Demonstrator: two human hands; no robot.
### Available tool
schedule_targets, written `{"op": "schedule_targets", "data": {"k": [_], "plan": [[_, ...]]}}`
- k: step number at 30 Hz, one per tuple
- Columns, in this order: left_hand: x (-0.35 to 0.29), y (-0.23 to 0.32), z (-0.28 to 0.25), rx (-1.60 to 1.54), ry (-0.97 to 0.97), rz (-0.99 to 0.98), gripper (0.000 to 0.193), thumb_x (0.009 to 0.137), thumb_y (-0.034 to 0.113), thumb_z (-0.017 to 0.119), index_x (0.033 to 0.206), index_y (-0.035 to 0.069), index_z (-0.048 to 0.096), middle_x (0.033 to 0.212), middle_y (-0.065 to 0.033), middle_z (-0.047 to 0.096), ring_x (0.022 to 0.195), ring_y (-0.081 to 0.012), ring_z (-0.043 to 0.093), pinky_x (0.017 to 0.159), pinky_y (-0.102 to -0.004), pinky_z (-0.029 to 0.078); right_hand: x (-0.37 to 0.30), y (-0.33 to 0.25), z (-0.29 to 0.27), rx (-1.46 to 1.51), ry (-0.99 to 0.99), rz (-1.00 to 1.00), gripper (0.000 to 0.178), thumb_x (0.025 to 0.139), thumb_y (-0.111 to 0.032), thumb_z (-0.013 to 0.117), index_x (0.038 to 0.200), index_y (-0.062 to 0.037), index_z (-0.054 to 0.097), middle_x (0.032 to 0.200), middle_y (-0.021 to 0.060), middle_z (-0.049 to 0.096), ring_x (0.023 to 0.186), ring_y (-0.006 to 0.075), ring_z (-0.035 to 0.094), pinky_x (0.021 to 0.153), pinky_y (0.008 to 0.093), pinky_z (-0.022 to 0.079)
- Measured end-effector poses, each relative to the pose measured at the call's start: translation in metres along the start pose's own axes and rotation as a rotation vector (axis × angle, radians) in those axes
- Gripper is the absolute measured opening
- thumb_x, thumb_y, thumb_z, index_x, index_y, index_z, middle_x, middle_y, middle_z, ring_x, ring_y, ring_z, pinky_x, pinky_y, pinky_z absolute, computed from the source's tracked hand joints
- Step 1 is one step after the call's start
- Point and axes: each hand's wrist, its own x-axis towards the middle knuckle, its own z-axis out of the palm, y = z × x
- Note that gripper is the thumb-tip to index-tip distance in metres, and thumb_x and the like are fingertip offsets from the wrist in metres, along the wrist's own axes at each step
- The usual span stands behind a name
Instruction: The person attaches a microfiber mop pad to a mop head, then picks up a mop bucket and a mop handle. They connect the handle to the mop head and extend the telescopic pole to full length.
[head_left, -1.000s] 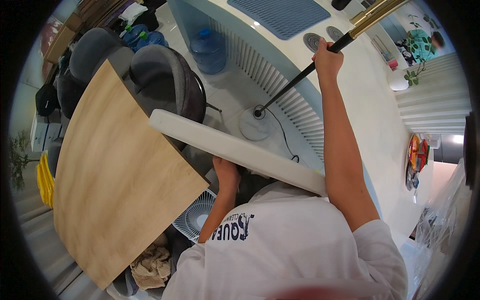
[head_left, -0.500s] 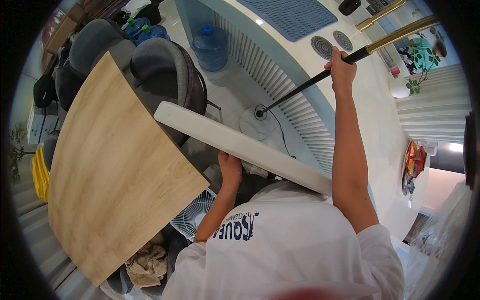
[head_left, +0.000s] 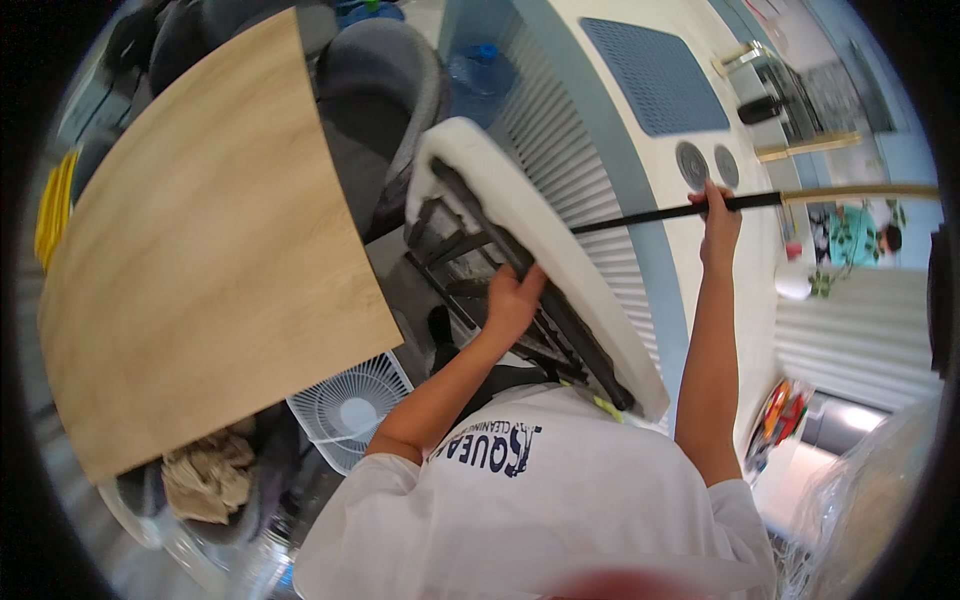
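Observation:
My left hand (head_left: 513,305) is closed on the dark frame along the underside of a white folding table (head_left: 520,205). The table is tilted on its edge in front of my body, its dark metal legs folded against it. In my right hand (head_left: 720,232), at the right, is a black and gold pole (head_left: 830,194), which looks like a floor lamp's stand. It lies slantwise over the counter, and its lower end is hidden behind the white table.
A pale wooden table (head_left: 210,250) fills the left, with grey chairs (head_left: 432,95) behind it. A white fan (head_left: 355,408) stands below its corner. The slatted counter (head_left: 650,185) carries a blue mat (head_left: 655,80) and round coasters (head_left: 692,165). Far right is a person (head_left: 852,236).
The folding table has turned, so its dark underside and legs now show. My left hand has moved up and right with it. The pole has swung flatter, and its round base is now hidden.

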Motion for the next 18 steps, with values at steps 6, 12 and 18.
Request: {"op": "schedule_targets", "data": {"k": [6, 12, 18], "plan": [[0.007, -0.019, 0.039, -0.126, -0.058, 0.096, 0.040, 0.081, 0.038, 0.056, 0.080, -0.002, 0.059, 0.062, -0.0079, 0.057, 0.058, -0.0147, 0.053, 0.055, -0.0302, 0.042, -0.003, 0.016, -0.009, -0.074, -0.117, 0.060, 0.021, 0.083, -0.028, 0.054, 0.084, -0.0073, 0.054, 0.081, 0.0048, 0.061, 0.080, 0.0112, 0.055, 0.067, 0.0272, 0.044], [0.024, -0.004, 0.047, 0.072, -0.087, 0.059, 0.055, 0.078, 0.051, 0.052, 0.083, -0.003, 0.060, 0.064, -0.0117, 0.056, 0.062, -0.0208, 0.056, 0.059, -0.0331, 0.042, -0.013, 0.018, -0.005, -0.025, -0.176, 0.045, 0.026, 0.084, -0.028, 0.053, 0.096, -0.0051, 0.050, 0.091, 0.0063, 0.058, 0.088, 0.0137, 0.053, 0.070, 0.0287, 0.045], [0.026, 0.003, 0.057, 0.046, -0.154, 0.076, 0.055, 0.079, 0.048, 0.051, 0.084, -0.006, 0.058, 0.073, -0.0156, 0.059, 0.071, -0.0257, 0.059, 0.065, -0.0342, 0.044, -0.017, 0.024, -0.002, -0.016, -0.154, 0.046, 0.030, 0.086, -0.034, 0.050, 0.099, -0.0064, 0.049, 0.093, 0.0050, 0.058, 0.090, 0.0129, 0.052, 0.069, 0.0316, 0.045]]}}
